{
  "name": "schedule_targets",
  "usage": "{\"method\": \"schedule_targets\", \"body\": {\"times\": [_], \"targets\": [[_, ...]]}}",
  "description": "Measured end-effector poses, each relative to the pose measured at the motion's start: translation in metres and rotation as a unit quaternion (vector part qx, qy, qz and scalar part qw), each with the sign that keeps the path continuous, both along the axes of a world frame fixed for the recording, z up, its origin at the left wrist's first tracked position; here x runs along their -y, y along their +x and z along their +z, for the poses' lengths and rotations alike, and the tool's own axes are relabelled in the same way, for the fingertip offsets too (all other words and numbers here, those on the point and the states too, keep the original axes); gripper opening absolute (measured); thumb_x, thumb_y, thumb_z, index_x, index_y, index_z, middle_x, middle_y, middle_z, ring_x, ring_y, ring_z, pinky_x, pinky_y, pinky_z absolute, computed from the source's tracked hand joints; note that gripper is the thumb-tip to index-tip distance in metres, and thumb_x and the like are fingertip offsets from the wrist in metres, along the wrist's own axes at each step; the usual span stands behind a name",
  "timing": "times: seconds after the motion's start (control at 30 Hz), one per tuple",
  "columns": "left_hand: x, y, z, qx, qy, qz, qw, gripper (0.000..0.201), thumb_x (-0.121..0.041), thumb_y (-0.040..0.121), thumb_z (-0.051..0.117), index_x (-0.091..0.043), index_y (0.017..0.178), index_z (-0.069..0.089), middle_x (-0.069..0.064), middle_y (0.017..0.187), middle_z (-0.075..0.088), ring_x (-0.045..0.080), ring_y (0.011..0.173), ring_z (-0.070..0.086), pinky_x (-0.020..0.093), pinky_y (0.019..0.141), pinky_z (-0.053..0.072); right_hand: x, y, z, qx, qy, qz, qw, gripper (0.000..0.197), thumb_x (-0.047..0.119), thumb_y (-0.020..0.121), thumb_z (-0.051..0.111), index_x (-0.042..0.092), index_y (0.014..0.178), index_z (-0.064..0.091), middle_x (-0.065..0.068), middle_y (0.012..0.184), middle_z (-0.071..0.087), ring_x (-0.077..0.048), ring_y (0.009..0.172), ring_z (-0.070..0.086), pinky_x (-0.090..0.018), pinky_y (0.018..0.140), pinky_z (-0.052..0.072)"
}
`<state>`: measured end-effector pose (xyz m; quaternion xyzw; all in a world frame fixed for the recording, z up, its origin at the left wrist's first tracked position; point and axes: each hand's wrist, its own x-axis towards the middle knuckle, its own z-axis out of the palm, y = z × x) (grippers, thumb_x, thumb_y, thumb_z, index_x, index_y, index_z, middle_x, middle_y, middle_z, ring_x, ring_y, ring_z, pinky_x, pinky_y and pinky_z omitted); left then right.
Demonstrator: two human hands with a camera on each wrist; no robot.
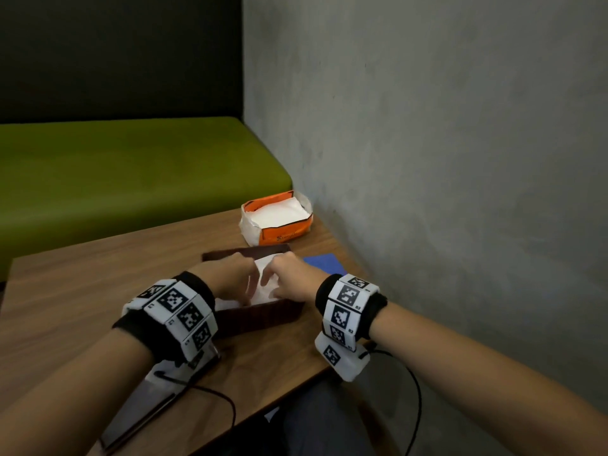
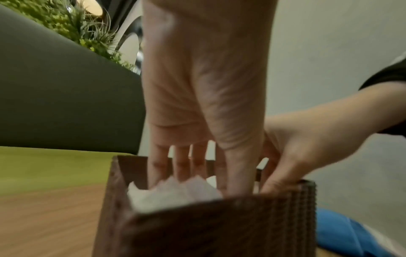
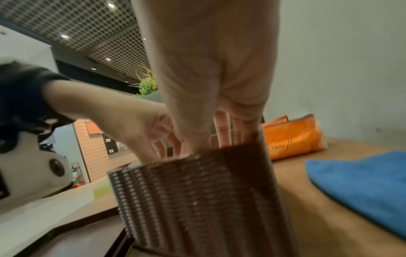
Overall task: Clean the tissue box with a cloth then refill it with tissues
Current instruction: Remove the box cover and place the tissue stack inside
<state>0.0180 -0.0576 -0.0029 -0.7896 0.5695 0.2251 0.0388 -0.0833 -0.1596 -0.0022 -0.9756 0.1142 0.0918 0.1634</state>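
So the brown woven tissue box [image 1: 260,315] sits open-topped on the wooden table [image 1: 82,291], roughly in the middle and right in front of the person. Its long axis runs from the near-left side away toward the far right, angled a bit toward the wall. There's a stack of white tissues [image 2: 171,194] already inside, a little crumpled on top.

Both hands are reaching down into the box from above. The left hand [image 1: 230,274] goes in on the left side with its fingers [image 2: 182,167] pointing straight down, spread a little, tips against the tissues, looks like pressing more than grabbing. The right hand [image 1: 291,271] comes in from the right, fingers bent down over the inside of the box; in the left wrist view they're curled right at the near-right rim. Whether that grip actually has hold of a tissue or the box wall, I honestly can't tell, it's blurry and mostly hidden.

The blue cloth [image 1: 324,263] lies flat on the table just right of the box. The orange tissue pack [image 1: 279,218] sits torn open at the far corner, by the wall, white sheets showing.
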Motion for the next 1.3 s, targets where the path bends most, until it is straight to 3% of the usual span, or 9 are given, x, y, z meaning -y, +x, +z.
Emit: {"method": "schedule_targets", "body": {"times": [0.2, 0.3, 0.5, 0.7, 0.8, 0.97, 1.13, 1.23, 1.3], "targets": [[0.001, -0.001, -0.020, 0.037, 0.003, 0.027, 0.999, 0.019, -0.018, 0.084, 0.056, -0.013, 0.101, 0.061, 0.010, 0.115, 0.057, 0.023, 0.099, 0.057, 0.034, 0.086, 0.049, -0.002, 0.007, -0.006, -0.014, -0.014, -0.027, 0.999, 0.037, 0.008, 0.078, 0.070, 0.010, 0.113, 0.062, -0.015, 0.126, 0.052, -0.030, 0.121, 0.046, -0.039, 0.097, 0.043], [0.003, 0.000, -0.021, 0.031, -0.027, 0.043, 0.998, 0.045, -0.031, 0.080, 0.063, -0.020, 0.121, 0.048, 0.005, 0.121, 0.043, 0.019, 0.101, 0.045, 0.038, 0.093, 0.047, -0.001, 0.011, -0.005, 0.012, -0.041, -0.049, 0.998, 0.043, 0.018, 0.077, 0.074, 0.006, 0.115, 0.057, -0.016, 0.125, 0.050, -0.032, 0.118, 0.047, -0.040, 0.095, 0.044], [0.002, -0.005, -0.028, 0.031, -0.001, 0.074, 0.997, 0.071, -0.038, 0.083, 0.060, -0.024, 0.142, 0.022, 0.009, 0.131, 0.035, 0.027, 0.122, 0.038, 0.048, 0.099, 0.043, -0.008, 0.017, -0.006, -0.122, -0.034, -0.031, 0.991, 0.049, 0.019, 0.085, 0.064, 0.002, 0.127, 0.045, -0.019, 0.130, 0.052, -0.033, 0.123, 0.046, -0.041, 0.102, 0.043], [0.004, -0.011, -0.018, 0.048, -0.006, 0.088, 0.995, 0.084, -0.037, 0.080, 0.063, -0.028, 0.145, 0.009, 0.014, 0.140, 0.026, 0.035, 0.128, 0.030, 0.049, 0.102, 0.039, -0.013, 0.017, 0.003, 0.009, -0.033, -0.112, 0.993, 0.024, -0.002, 0.087, 0.052, 0.000, 0.110, 0.051, -0.022, 0.122, 0.051, -0.038, 0.114, 0.051, -0.042, 0.091, 0.046], [0.006, -0.015, -0.022, 0.026, -0.007, 0.092, 0.995, 0.077, -0.031, 0.083, 0.061, -0.027, 0.144, 0.014, 0.014, 0.136, 0.030, 0.035, 0.126, 0.034, 0.047, 0.101, 0.039, -0.015, 0.016, -0.004, -0.051, 0.010, -0.133, 0.990, 0.036, 0.002, 0.083, 0.061, 0.002, 0.117, 0.048, -0.021, 0.125, 0.051, -0.037, 0.118, 0.049, -0.042, 0.093, 0.046], [-0.001, -0.010, -0.013, 0.016, -0.048, 0.153, 0.987, 0.072, -0.041, 0.072, 0.071, -0.020, 0.130, 0.034, 0.013, 0.137, 0.028, 0.034, 0.127, 0.033, 0.045, 0.103, 0.040, -0.009, 0.011, -0.001, 0.011, 0.048, -0.164, 0.985, 0.040, -0.005, 0.084, 0.053, 0.004, 0.123, 0.047, -0.021, 0.130, 0.044, -0.038, 0.119, 0.046, -0.045, 0.099, 0.045], [0.001, -0.018, -0.022, 0.025, 0.003, 0.153, 0.988, 0.063, -0.022, 0.081, 0.062, -0.023, 0.134, 0.028, 0.015, 0.136, 0.028, 0.037, 0.126, 0.035, 0.048, 0.101, 0.042, -0.015, 0.005, 0.000, -0.057, 0.021, -0.104, 0.993, 0.043, -0.005, 0.086, 0.052, 0.004, 0.128, 0.045, -0.019, 0.134, 0.045, -0.033, 0.128, 0.040, -0.039, 0.109, 0.032], [0.003, -0.015, -0.020, 0.001, 0.014, 0.152, 0.988, 0.071, -0.025, 0.079, 0.067, -0.026, 0.138, 0.027, 0.012, 0.138, 0.028, 0.033, 0.128, 0.033, 0.046, 0.102, 0.041, -0.004, 0.006, 0.011, -0.042, 0.069, -0.112, 0.990, 0.041, 0.001, 0.082, 0.062, 0.006, 0.122, 0.054, -0.016, 0.130, 0.051, -0.028, 0.123, 0.046, -0.034, 0.096, 0.043], [0.010, -0.005, -0.007, 0.005, -0.043, 0.135, 0.990, 0.063, -0.029, 0.074, 0.071, -0.020, 0.129, 0.041, 0.010, 0.135, 0.037, 0.029, 0.123, 0.041, 0.040, 0.099, 0.044, 0.016, 0.010, 0.023, 0.029, 0.111, -0.145, 0.983, 0.029, -0.002, 0.078, 0.063, 0.003, 0.106, 0.066, -0.018, 0.114, 0.064, -0.024, 0.103, 0.060, -0.029, 0.078, 0.050]]}}
